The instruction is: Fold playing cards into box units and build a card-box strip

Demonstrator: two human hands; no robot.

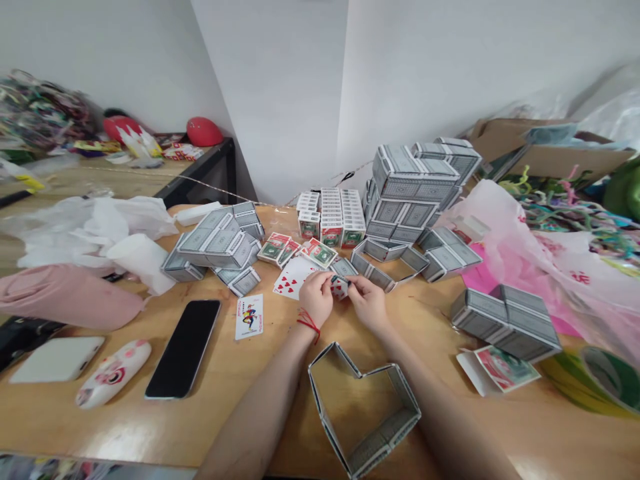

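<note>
My left hand (317,296), with a red string at its wrist, pinches one side of a playing card (340,288). On the card's other side, my right hand (367,300) grips it with thumb and fingers. The card looks partly bent, and the fingers hide much of it. Just behind my left hand lie loose playing cards (293,279) with red hearts. Between my forearms stands a heart-shaped frame (380,437) made of folded cards. A joker card (249,317) lies face up to the left.
Folded-card blocks (215,240) sit at the left, with a taller stack (413,180) at the back right. Card boxes (331,213) stand at the back. A phone (183,350) lies left, green tape (595,380) right.
</note>
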